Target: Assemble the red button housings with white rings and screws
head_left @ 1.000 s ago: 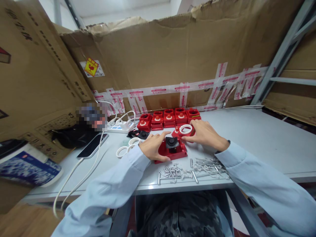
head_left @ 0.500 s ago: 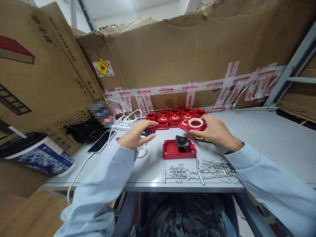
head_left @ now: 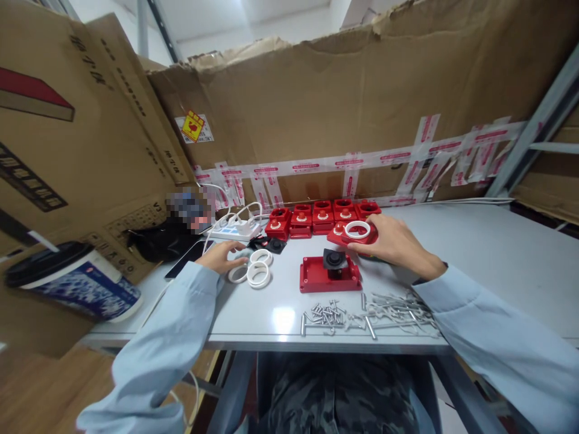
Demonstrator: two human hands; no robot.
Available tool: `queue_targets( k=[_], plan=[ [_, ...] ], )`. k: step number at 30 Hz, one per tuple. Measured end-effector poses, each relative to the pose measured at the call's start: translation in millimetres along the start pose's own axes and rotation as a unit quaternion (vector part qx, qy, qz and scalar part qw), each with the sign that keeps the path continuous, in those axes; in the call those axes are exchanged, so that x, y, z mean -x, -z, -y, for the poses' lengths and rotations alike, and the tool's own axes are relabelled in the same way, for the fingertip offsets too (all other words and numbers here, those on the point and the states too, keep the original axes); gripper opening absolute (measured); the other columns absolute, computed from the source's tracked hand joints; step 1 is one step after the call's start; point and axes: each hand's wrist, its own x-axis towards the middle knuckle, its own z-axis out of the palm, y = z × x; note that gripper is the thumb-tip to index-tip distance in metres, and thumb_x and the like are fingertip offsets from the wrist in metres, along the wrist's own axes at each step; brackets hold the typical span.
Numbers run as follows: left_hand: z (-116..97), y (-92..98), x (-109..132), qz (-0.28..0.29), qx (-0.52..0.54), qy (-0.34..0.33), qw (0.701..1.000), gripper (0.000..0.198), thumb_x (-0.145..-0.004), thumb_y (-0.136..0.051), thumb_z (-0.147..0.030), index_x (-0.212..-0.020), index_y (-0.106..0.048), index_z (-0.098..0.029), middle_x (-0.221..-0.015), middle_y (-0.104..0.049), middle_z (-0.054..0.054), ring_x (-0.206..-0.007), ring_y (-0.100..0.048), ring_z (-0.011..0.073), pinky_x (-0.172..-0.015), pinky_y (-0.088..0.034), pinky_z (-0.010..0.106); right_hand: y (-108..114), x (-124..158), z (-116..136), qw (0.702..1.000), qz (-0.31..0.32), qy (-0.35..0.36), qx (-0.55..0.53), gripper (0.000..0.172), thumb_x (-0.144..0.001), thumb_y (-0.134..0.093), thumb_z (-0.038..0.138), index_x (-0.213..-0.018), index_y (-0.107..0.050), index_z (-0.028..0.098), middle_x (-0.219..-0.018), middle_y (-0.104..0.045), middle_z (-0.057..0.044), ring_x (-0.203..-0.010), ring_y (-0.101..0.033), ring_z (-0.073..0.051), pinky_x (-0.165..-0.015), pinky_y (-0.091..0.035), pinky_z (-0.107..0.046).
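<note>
My right hand (head_left: 394, 242) grips a red plastic cover (head_left: 335, 234) by its right end, just above the table. The cover carries a small orange-red button, and a white ring (head_left: 357, 229) sits on its right part. Over on the left, my left hand (head_left: 221, 256) has thumb and fingers apart beside several loose white rings (head_left: 259, 275), with nothing clearly held. Between the hands a red open box base (head_left: 312, 283) lies on the table, and a black joystick module (head_left: 335, 259) stands in it.
Several red button boxes (head_left: 322, 218) line the back. Small screws (head_left: 328, 313) and longer metal rods and keys (head_left: 398, 308) lie near the front edge. Left are black parts (head_left: 274, 245), a power strip (head_left: 235, 229), a phone (head_left: 185, 260) and a large cup (head_left: 76, 283). Cardboard (head_left: 316, 108) walls the back.
My left hand has moved left and slightly down, uncovering the white rings and black parts. My right hand keeps its hold on the red cover with little movement.
</note>
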Motion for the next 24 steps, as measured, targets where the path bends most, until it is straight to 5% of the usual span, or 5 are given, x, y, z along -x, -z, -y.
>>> queue_targets(
  k=[10, 24],
  plan=[
    [-4, -2.3, -13, 0.040, -0.024, -0.003, 0.999, 0.054, -0.062, -0.059, -0.057, -0.095, -0.069, -0.015, -0.087, -0.071, 0.010, -0.079, -0.065, 0.0252, -0.075, -0.051, 0.034, -3, 0, -2, 1.000, 0.011, 0.012, 0.004, 0.063, -0.068, -0.051, 0.075, -0.094, -0.055, 0.017, -0.094, -0.065, -0.012, -0.088, -0.059, -0.030, -0.069, -0.037, -0.037],
    [-7, -6.8, -16, 0.040, -0.024, -0.035, 0.998, 0.055, -0.064, -0.059, -0.060, -0.092, -0.070, -0.014, -0.091, -0.070, 0.010, -0.082, -0.063, 0.0254, -0.076, -0.049, 0.033, 3, 2, 6, 0.999, 0.029, 0.004, 0.016, 0.050, -0.070, -0.055, 0.067, -0.084, -0.054, 0.019, -0.092, -0.065, -0.011, -0.083, -0.058, -0.028, -0.064, -0.033, -0.034]
  ],
)
